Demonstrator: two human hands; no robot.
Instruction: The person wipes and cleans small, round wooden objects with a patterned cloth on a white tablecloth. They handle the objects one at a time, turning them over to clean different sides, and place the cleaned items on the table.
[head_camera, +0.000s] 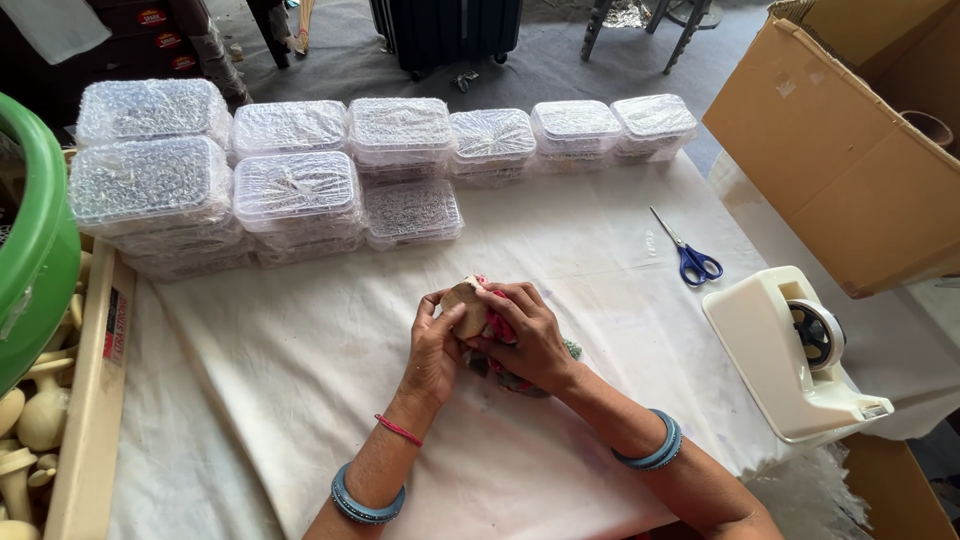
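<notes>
Both hands meeting, left hand (434, 345) grip pinching pale wooden piece (466, 304), right hand (528, 335) grip pressing patterned cloth (503, 330) against it

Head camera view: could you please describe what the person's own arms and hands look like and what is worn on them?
Both forearms are bare, with no sleeves in view. The left hand has a thin red thread at the wrist and a blue-grey bangle further up. The right hand has a matching blue-grey bangle pair. No gloves show.

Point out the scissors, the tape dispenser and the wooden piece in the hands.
scissors (697, 264), head view, on the blue handles.
tape dispenser (765, 350), head view, on its cream body.
wooden piece (467, 308), head view, on its pale top.
</notes>
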